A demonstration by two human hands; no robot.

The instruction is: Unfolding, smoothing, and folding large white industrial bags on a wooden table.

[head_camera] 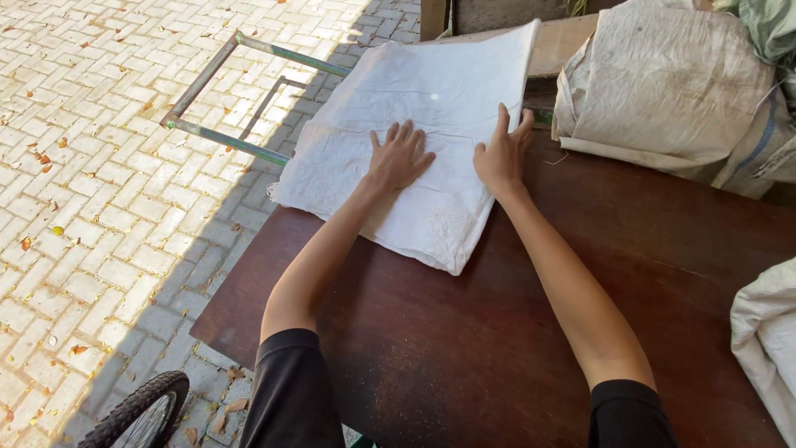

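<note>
While both arms reach forward, the scene reads:
Sack: a white woven sack [431,124] lies flat on a dark brown table [514,332], its far-left part overhanging the edge.
Left hand: left hand [399,158] is spread open, palm down on the sack.
Right hand: right hand [502,153] is open, gripping nothing, at the sack's right edge.
Nearby: stuffed sacks [672,83] at right; a metal frame [240,91] on brick paving.

One white sack [431,124] lies flat at twelve o'clock, two stuffed sacks [663,83] at two and four, one tyre [141,411] at seven.
</note>
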